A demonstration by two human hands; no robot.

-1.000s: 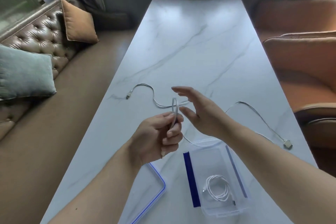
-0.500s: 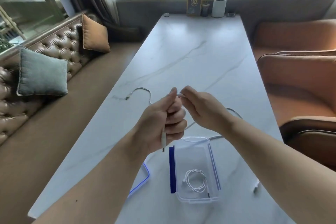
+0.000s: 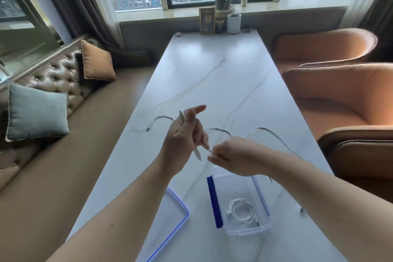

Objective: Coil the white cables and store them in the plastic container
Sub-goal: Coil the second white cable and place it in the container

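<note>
White cable (image 3: 261,128) arcs over the bench (image 3: 212,83) middle, beyond the plastic container (image 3: 246,232) at its near edge. Left hand (image 3: 182,140) grips a loop; right hand (image 3: 236,155) pinches the strand. Trailing slack could snag, springing the loop loose.

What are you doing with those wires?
A person is winding a thin white cable: the left hand grips one end while the right hand pinches the cable beside it. The rest trails across the white marble table. Another coiled white cable lies in the clear plastic container, its blue-rimmed lid off alongside.
</note>
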